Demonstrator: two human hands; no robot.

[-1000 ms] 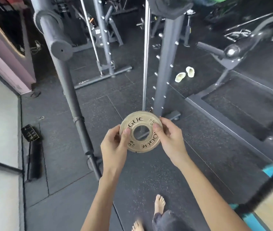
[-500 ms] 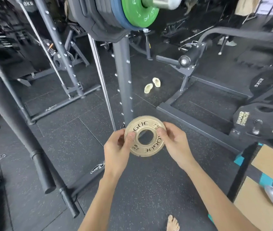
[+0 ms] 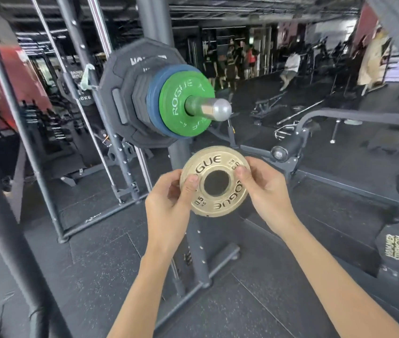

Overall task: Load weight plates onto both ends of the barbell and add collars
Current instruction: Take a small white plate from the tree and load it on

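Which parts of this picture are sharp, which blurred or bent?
Head view: the small round tan metal plate, held by left hand and right hand, is sharp; the round green plate looks slightly soft; distant people are blurred; grey rack posts lean with wide-angle distortion.

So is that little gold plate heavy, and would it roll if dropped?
Probably light: the gold plate is marked 0.5 kg, and the left hand and right hand pinch its edges. Looks stiff, like metal. Round, so it might roll if dropped.

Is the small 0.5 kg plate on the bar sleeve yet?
No: the left hand and right hand hold the small plate below the bare sleeve end, clear of the green plate.
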